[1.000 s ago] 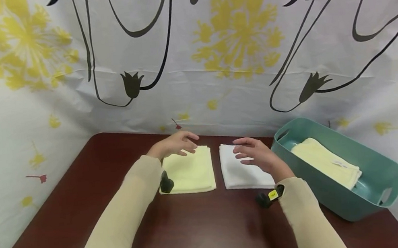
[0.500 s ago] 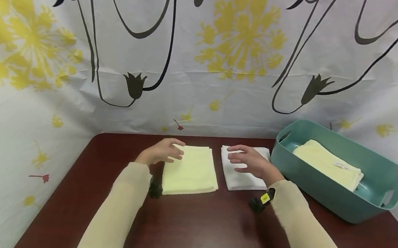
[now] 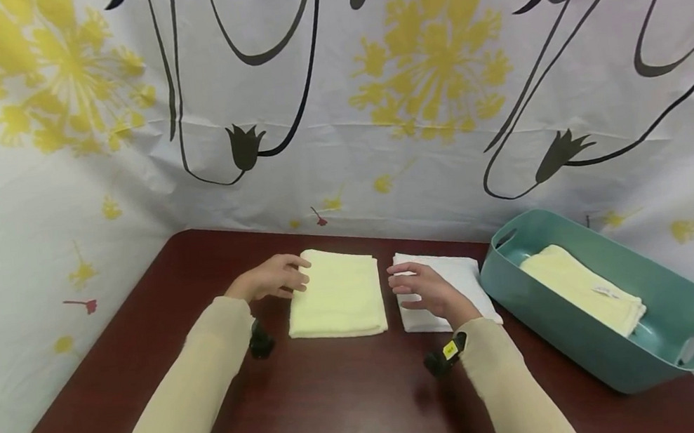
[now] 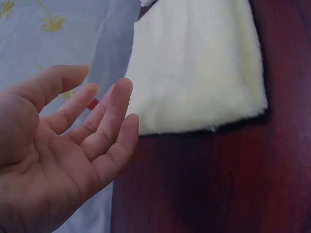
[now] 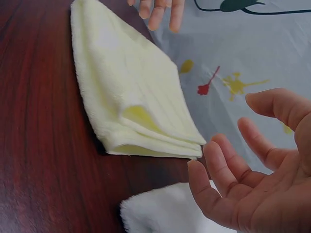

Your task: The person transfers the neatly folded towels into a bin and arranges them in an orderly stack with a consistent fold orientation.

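Note:
A pale yellow folded towel [image 3: 338,295] lies on the dark red-brown table. To its right lies a white folded towel [image 3: 455,279], partly covered from view by my right hand [image 3: 427,291]. That hand hovers over the white towel's left side, fingers relaxed and holding nothing. My left hand [image 3: 272,278] is at the yellow towel's left edge, its fingers loosely bent with nothing in them. In the left wrist view, a gap of table shows below the yellow towel [image 4: 194,68]. The right wrist view shows this towel's layered folded edges [image 5: 155,141].
A teal plastic bin [image 3: 585,311] with handle cutouts stands at the table's right side. Inside it lies another pale yellow folded towel [image 3: 583,288] with a white tag. A white patterned cloth [image 3: 323,106] hangs behind the table [image 3: 341,400].
My left hand has moved left, from above the yellow towel to its left edge. The right hand has shifted left over the white towel. The towels lie as before.

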Demonstrator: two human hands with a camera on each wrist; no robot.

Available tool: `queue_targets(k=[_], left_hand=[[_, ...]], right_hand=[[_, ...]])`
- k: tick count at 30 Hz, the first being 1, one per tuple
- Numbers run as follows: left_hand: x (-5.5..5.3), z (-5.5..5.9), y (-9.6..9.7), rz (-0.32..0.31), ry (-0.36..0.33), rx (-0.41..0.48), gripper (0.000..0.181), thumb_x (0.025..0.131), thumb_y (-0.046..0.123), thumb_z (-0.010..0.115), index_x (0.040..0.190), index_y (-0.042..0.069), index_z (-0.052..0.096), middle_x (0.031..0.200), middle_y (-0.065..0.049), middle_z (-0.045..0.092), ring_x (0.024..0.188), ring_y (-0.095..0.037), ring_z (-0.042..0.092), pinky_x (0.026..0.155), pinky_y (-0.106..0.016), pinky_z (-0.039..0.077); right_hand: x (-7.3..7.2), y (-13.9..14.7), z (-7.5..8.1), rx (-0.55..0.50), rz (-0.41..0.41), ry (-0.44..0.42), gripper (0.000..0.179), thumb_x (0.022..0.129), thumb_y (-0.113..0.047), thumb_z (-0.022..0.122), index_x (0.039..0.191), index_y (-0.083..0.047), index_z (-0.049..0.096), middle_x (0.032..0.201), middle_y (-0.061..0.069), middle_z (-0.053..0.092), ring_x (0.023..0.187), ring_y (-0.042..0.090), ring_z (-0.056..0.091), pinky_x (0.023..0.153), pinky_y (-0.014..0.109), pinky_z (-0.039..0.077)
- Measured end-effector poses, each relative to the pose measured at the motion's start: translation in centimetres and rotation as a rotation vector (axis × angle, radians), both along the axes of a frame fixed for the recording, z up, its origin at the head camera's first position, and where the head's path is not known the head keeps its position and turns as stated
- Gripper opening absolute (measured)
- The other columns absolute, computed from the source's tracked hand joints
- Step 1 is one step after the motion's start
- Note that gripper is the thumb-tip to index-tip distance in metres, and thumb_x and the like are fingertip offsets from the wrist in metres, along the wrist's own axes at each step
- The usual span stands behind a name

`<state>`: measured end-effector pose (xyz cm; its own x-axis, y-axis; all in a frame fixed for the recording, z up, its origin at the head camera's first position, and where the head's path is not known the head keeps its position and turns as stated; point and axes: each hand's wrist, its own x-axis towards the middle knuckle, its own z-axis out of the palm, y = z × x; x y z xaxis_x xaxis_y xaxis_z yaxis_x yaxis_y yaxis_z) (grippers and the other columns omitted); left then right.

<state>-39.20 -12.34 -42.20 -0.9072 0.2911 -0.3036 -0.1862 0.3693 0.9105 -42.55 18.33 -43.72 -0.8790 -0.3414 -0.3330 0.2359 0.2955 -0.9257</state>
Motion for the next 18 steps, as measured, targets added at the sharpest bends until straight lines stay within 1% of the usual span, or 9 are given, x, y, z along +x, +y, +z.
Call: queue_targets(k=[2, 6, 9, 14, 16, 18], left_hand=[[0.2, -0.4, -0.4, 0.011, -0.006, -0.006, 0.051, 0.09, 0.009, 0.056, 0.136, -0.004, 0.036, 0.122, -0.022, 0.049, 0.107, -0.033, 0.055, 0.088, -0.046, 0.044], [0.7, -1.5, -1.1, 0.051, -0.02, -0.027, 0.048, 0.091, 0.009, 0.055, 0.134, -0.004, 0.038, 0.118, -0.021, 0.054, 0.103, -0.032, 0.057, 0.086, -0.046, 0.045], [1.0, -2.4, -1.6, 0.092, -0.034, -0.04, 0.046, 0.09, 0.01, 0.057, 0.131, -0.003, 0.042, 0.113, -0.018, 0.059, 0.1, -0.029, 0.059, 0.085, -0.046, 0.046], [1.4, -3.4, -2.1, 0.104, -0.036, -0.052, 0.046, 0.09, 0.011, 0.058, 0.13, -0.004, 0.043, 0.113, -0.017, 0.059, 0.101, -0.028, 0.059, 0.085, -0.046, 0.046], [1.5, -3.5, -2.2, 0.095, -0.029, -0.055, 0.045, 0.091, 0.01, 0.057, 0.13, -0.006, 0.041, 0.114, -0.02, 0.058, 0.102, -0.031, 0.058, 0.085, -0.047, 0.045], [1.6, -3.6, -2.2, 0.108, -0.037, -0.051, 0.044, 0.091, 0.01, 0.057, 0.129, -0.006, 0.042, 0.114, -0.02, 0.057, 0.104, -0.032, 0.057, 0.086, -0.047, 0.045]], right_hand=[[-0.1, -0.4, -0.3, 0.005, -0.003, -0.005, 0.046, 0.089, -0.018, 0.059, 0.129, -0.001, 0.045, 0.124, 0.021, 0.049, 0.114, 0.034, 0.047, 0.088, 0.048, 0.044], [-0.1, -1.2, -0.8, 0.027, -0.013, -0.006, 0.042, 0.088, -0.017, 0.06, 0.126, -0.002, 0.048, 0.12, 0.017, 0.05, 0.11, 0.033, 0.049, 0.085, 0.048, 0.045], [-0.2, -1.6, -1.2, 0.041, -0.019, -0.007, 0.039, 0.089, -0.017, 0.058, 0.124, -0.002, 0.05, 0.118, 0.016, 0.051, 0.109, 0.033, 0.049, 0.084, 0.047, 0.046], [-0.3, -2.1, -1.9, 0.039, -0.052, -0.025, 0.036, 0.089, -0.016, 0.058, 0.121, -0.002, 0.052, 0.115, 0.017, 0.05, 0.108, 0.033, 0.048, 0.084, 0.045, 0.047], [-0.3, -2.4, -2.1, 0.031, -0.063, -0.031, 0.036, 0.088, -0.016, 0.059, 0.121, -0.002, 0.052, 0.116, 0.017, 0.05, 0.108, 0.033, 0.047, 0.085, 0.045, 0.046], [-0.2, -2.6, -2.3, 0.028, -0.051, -0.028, 0.037, 0.088, -0.016, 0.06, 0.121, -0.001, 0.051, 0.118, 0.018, 0.048, 0.109, 0.034, 0.046, 0.086, 0.046, 0.045]])
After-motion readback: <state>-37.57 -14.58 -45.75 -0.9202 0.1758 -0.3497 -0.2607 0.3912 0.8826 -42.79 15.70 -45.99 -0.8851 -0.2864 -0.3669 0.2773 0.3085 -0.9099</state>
